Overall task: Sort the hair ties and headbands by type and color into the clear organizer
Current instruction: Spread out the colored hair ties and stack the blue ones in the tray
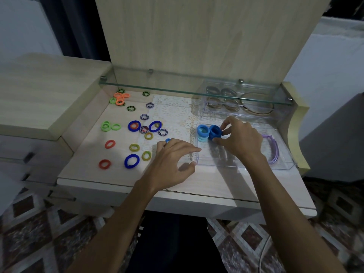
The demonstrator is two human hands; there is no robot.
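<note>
Left hand (173, 154) beside organizer (244, 166) front-left edge.

right hand (241, 140) gripping dark blue ties (214, 132), clear organizer (244, 166)

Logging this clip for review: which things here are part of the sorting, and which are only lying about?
Part of the job:
clear organizer
dark blue ties, held by the right hand
light blue ties
loose ties
purple headbands
left hand

Lying about:
glass shelf
lace mat
</note>
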